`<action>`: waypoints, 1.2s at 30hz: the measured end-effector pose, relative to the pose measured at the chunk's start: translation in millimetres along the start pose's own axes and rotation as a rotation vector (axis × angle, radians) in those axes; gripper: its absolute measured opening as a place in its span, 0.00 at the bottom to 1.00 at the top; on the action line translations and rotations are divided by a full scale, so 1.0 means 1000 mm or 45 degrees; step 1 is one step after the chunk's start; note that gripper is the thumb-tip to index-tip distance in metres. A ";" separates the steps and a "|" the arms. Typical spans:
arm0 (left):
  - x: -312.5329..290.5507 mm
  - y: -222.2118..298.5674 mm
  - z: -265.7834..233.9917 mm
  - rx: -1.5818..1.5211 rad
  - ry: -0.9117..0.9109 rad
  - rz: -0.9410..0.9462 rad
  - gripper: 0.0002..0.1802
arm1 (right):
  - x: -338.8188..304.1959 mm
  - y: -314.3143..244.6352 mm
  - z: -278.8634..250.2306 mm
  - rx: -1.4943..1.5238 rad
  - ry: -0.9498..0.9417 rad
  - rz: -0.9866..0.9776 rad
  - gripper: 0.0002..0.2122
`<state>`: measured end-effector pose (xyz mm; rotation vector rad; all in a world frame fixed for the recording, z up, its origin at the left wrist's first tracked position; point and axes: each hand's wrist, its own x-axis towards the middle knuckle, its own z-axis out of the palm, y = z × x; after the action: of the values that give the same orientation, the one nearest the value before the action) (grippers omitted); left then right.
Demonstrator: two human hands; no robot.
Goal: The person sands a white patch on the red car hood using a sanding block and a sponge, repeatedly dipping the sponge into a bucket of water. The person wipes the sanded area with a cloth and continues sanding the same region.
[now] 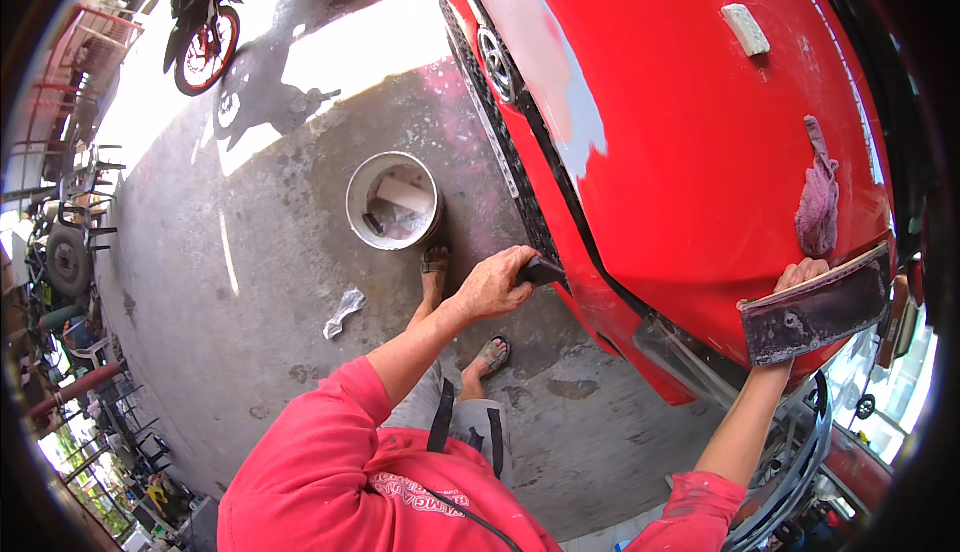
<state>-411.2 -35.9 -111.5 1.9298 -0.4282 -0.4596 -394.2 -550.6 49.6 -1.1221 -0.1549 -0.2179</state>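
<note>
The red car hood (680,152) has a grey-white patch (560,72) along its front edge. Near the car's front, my left hand (495,284) is closed on a small black piece (542,271), perhaps a sanding block; its exact kind is unclear. Over the corner by the headlight (685,357), my right hand (803,272) grips a dark, slightly curved sheet smeared with grey residue (815,307), which looks like sandpaper. This sheet hides most of the hand, leaving the fingers in sight past its upper edge. A crumpled pink cloth (819,202) lies on the hood beyond it.
A whitish block (745,30) rests farther up the hood. On the concrete floor stands a white bucket (436,214) with water and a pale block inside. A crumpled clear wrapper (345,312) lies near my feet. A motorcycle (208,47) is parked at the far left; clutter lines the left side.
</note>
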 end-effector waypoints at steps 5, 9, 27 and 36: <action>-0.017 -0.005 0.006 -0.057 -0.094 -0.063 0.23 | 0.000 -0.011 0.008 -0.034 -0.049 0.078 0.14; -0.023 -0.037 0.017 -0.343 0.034 -0.487 0.21 | -0.001 -0.020 -0.005 -0.011 -0.119 0.187 0.15; -0.089 0.003 0.091 -0.742 0.191 -0.759 0.22 | 0.011 -0.010 0.016 0.028 -0.011 -0.038 0.14; -0.092 0.030 0.099 -0.184 -0.106 -0.406 0.32 | 0.010 -0.001 0.007 0.061 -0.030 -0.055 0.14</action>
<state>-542.9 -79.8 -109.1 1.8473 -0.1338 -0.7595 -385.2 -545.9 56.2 -1.0746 -0.2044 -0.2381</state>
